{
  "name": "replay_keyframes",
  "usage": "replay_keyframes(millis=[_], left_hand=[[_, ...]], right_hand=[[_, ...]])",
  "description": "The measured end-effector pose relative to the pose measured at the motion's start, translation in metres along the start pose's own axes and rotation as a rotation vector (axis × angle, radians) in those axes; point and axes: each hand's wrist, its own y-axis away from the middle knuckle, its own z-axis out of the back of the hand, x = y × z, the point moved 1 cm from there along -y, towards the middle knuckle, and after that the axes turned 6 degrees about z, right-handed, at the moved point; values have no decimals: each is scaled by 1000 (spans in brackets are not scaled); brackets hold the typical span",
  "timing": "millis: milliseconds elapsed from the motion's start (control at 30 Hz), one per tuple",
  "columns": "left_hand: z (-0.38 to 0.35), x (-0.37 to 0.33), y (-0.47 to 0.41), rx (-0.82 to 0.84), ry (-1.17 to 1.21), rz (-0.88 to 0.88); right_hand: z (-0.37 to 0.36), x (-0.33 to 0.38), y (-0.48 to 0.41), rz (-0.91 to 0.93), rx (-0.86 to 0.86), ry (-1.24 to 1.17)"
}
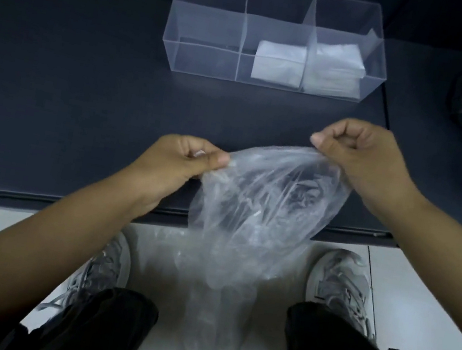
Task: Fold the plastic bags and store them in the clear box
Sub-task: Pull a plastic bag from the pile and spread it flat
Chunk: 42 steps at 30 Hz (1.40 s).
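Between the person's knees [107, 322] the plastic bag [261, 204] dangles limp and light past the table [55, 84] edge, left hand [173, 165] and right hand [364, 157] each pinching its top rim, a slippery, crumply film likely best gripped at corners, clear box [200, 59] beyond.

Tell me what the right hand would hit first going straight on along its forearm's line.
Probably the clear box, near its middle compartment; only dark table lies between. Height is unclear, so the right hand might pass over it.
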Motion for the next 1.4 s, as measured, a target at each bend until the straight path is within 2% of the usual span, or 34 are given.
replay_keyframes(millis=[100,167,200,267,333,400,467,567,667,800,900,967,1033,1133,1167,1233,1333,1400], left_hand=[[1,2,-5,-107,73,26],[-3,0,-5,-157,100,4],[-5,0,-5,-182,116,-5],[-7,-1,-5,-212,147,-22],[-7,-1,-3,-226,178,-49],[-8,-1,-1,-265,202,-79],[-8,0,0,-305,195,-108],[-8,3,0,-332,153,-148],[0,4,-2,-388,106,-165],[20,0,-5,-496,117,-161],[30,-5,-5,-477,190,-161],[36,-9,-3,-466,183,-147],[44,-13,0,-466,104,-131],[55,-25,4,-537,-294,-215],[52,-33,7,-516,-406,-260],[37,-50,9,-283,-474,-323],[2,-65,4,212,-396,-228],[-13,-65,-3,320,-337,-165]], right_hand=[[11,-5,-11,24,-234,242],[9,11,-2,211,-336,337],[3,21,8,325,-316,334],[-17,36,29,431,-138,337],[-40,36,48,365,49,458],[-56,23,58,258,117,611],[-64,8,58,127,132,640],[-64,-10,52,87,112,546],[-56,-15,46,98,93,265],[-34,-7,38,107,23,24],[-21,3,35,81,-66,-131],[-15,8,32,-6,-147,-200],[-8,9,29,-93,-212,-199],[-4,10,25,-117,-139,-143],[-6,11,24,-115,-95,-131],[-15,14,21,-110,-3,-132],[-30,19,16,-139,98,-157],[-34,20,12,-153,151,-193]])
